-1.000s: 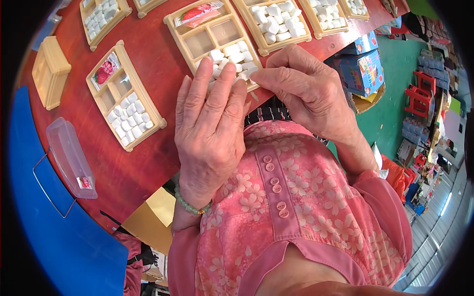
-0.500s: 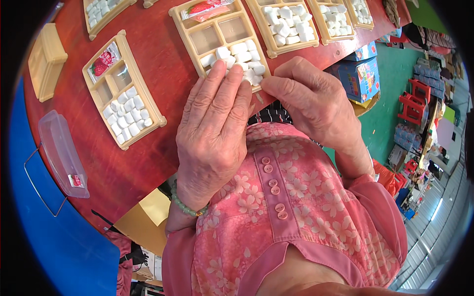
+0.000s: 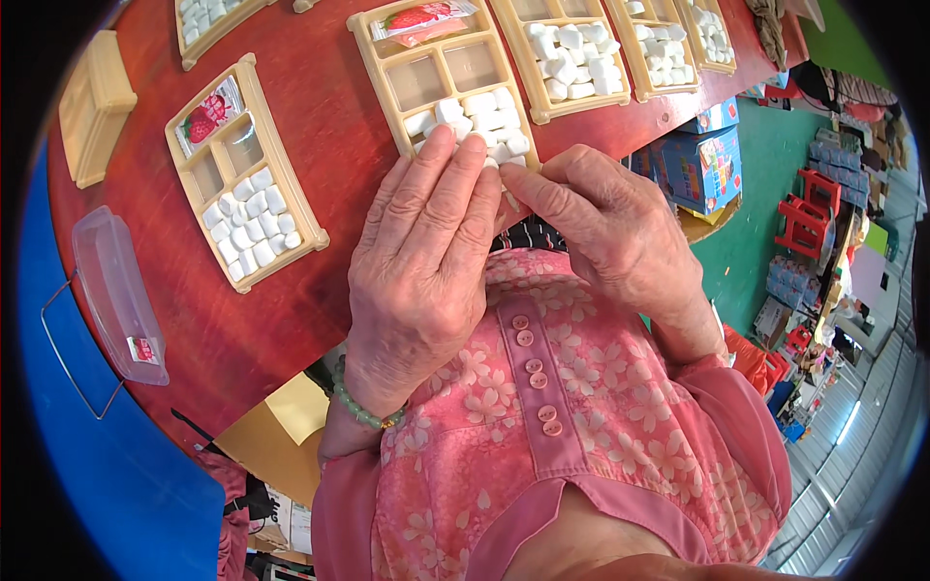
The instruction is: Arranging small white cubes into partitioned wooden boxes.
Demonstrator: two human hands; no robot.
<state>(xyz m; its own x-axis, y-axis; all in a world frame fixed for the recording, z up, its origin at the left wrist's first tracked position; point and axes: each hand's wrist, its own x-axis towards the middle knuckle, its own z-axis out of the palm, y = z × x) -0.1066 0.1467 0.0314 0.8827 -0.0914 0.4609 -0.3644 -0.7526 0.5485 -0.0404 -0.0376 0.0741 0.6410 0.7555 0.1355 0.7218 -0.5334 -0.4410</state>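
Note:
A tan compartment tray (image 3: 375, 73) lies at the near edge of the red table. White marshmallows (image 3: 492, 116) fill its large near compartment, two middle compartments are bare, and a packet with a strawberry print (image 3: 426, 21) sits in the far one. My left hand (image 3: 423, 252) lies over the tray's near left part, fingers stretched out side by side, tips on the marshmallows. Thumb and bent fingers of my right hand (image 3: 620, 218) come together at the near right corner, the thumb tip against the marshmallows. Whatever is between them is hidden.
A similar filled tray (image 3: 315, 232) lies to the left, and several marshmallow trays (image 3: 579, 107) stand at the right. A clear plastic box (image 3: 118, 300) and a tan stack of trays (image 3: 97, 111) are at the far left. Blue cartons (image 3: 699, 165) stand beyond the table's right edge.
My right hand has moved nearer to me and slightly left, along the tray's near corner toward my left fingertips. The left hand stays over the marshmallows. The view has shifted a little.

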